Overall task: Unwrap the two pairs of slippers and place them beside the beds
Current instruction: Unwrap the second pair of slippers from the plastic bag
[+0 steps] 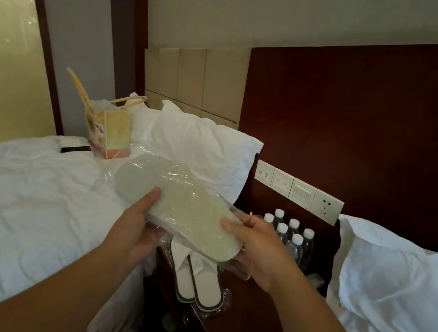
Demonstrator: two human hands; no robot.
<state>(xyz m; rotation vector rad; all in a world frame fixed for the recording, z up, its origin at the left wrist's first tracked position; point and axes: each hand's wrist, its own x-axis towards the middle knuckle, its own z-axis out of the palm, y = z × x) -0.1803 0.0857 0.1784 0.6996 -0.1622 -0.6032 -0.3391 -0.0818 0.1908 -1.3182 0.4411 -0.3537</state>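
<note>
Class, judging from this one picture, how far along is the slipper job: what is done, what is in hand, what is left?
Done: nothing yet. In hand: the left hand and right hand hold one wrapped pair, its plastic still on. Left: the second pair lies wrapped on the nightstand; neither pair is beside a bed.

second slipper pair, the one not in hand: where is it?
Head view, centre-bottom: the white plastic-wrapped slipper pair lies on the dark wooden nightstand between the beds, below the held pair, in front of the clear water bottles.
</note>
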